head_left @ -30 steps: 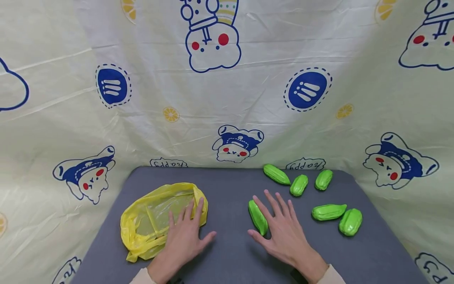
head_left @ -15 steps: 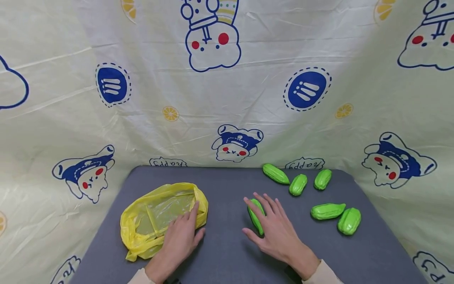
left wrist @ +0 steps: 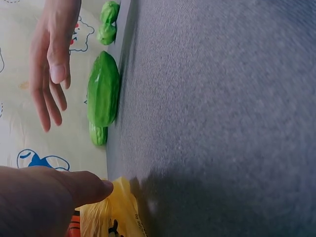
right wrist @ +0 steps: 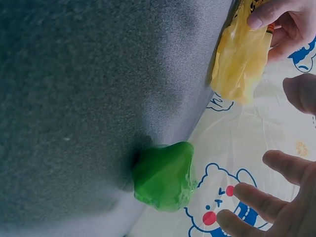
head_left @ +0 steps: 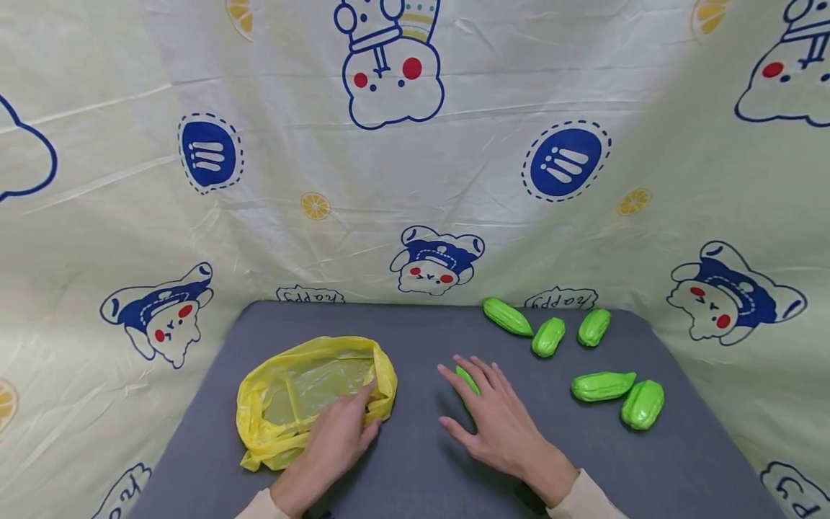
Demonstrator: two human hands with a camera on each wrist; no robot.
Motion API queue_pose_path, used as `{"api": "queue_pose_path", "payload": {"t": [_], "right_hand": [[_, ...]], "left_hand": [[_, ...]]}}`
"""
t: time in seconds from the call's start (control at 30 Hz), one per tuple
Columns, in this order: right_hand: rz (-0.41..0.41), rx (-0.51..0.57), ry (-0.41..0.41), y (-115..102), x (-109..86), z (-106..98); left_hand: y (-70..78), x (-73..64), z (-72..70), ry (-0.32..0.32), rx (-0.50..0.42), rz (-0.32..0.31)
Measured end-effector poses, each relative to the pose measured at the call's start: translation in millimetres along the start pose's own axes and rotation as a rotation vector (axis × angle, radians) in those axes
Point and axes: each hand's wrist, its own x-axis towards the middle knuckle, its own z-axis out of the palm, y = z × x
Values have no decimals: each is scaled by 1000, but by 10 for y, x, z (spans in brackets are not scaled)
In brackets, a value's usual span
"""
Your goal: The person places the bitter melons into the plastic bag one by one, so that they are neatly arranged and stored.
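Right hand point(head_left: 502, 432): fingers spread, nothing held, poised over a bright green, ridged, glossy oblong vegetable point(right wrist: 164, 177) on the grey tabletop point(head_left: 415, 468). Visible part lies at eleven o'clock from that hand's middle; right hand much nearer than left. Long axis maybe eleven-to-five, can't confirm. Right wrist view shows a gap, no contact. Left hand point(head_left: 337, 436): thumb and fingers pinching the near-right rim of a crumpled yellow translucent plastic bag point(head_left: 262, 432), mouth facing up, nine to ten o'clock from right hand. Most of the vegetable hidden under right fingers; left fingertips inside bag hard to make out.
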Motion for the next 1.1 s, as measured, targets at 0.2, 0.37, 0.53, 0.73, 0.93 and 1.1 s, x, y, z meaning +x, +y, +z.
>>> {"api": "queue_pose_path", "payload": {"t": [0.2, 0.37, 0.53, 0.73, 0.93, 1.1], "right_hand": [[-16, 34, -23, -7, 34, 17], [-10, 69, -53, -28, 63, 23], [-11, 89, -81, -49, 95, 29], [-7, 124, -120, -57, 104, 29], [6, 154, -166, -57, 98, 31], [32, 169, -187, -52, 94, 38]], "left_hand": [[47, 15, 8, -36, -29, 53], [85, 18, 31, -58, -49, 103], [139, 25, 46, -108, -77, 127], [215, 35, 58, -181, -120, 139], [288, 23, 82, -238, -133, 172], [326, 5, 90, -271, -172, 216]]}}
